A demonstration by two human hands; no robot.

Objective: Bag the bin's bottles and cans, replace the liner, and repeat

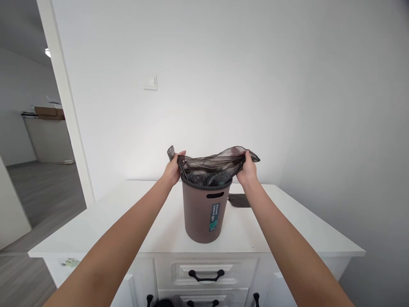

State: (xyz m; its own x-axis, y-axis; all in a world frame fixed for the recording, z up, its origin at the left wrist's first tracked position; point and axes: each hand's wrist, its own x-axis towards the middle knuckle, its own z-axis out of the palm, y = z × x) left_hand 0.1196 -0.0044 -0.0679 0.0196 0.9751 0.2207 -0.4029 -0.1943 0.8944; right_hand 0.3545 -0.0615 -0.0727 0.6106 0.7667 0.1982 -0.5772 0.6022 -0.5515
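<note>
A brownish-mauve garbage bin (200, 213) with a dark rim, a handle slot and a label stands upright on a white cabinet top. Over its mouth, a thin see-through black garbage bag (212, 164) is stretched sideways, its lower part down inside the bin. At the bag's left edge, my left hand (173, 169) is closed on the plastic, beside the rim. My right hand (247, 171) pinches the opposite edge, a little above and right of the rim. The bag's bottom is hidden by the bin wall.
Behind my right wrist, a dark folded piece (239, 200) lies on the cabinet top (153, 234). A wall with a light switch (151, 82) rises right behind. Drawers with black handles (206, 276) face me. A doorway opens at left, with a cardboard box (49, 113) beyond.
</note>
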